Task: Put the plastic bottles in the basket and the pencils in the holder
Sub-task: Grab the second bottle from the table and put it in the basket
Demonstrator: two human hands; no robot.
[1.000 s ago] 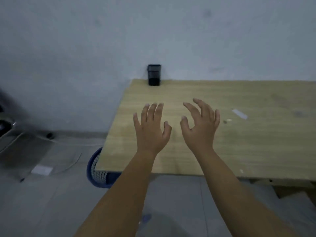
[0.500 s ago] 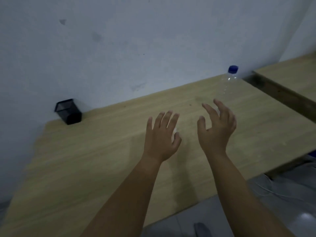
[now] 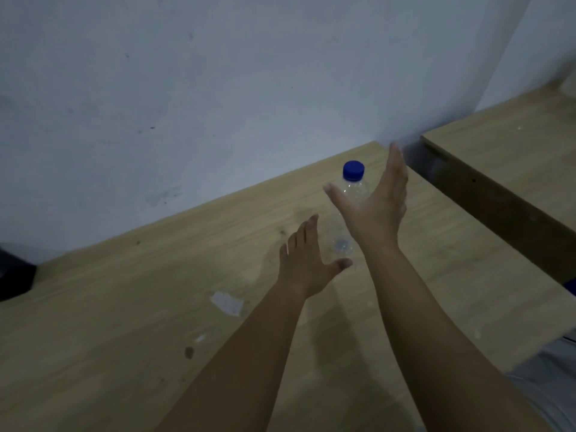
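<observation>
Pale wood table ran along a grey wall. At one o'clock stood the clear bottle, upright; the right hand spread wide around it, holding nothing, likely to grasp. The left hand hovered open, empty.

Two bare forearms reach forward, the left hand spread flat, the farther right hand cupped wide apart.
</observation>
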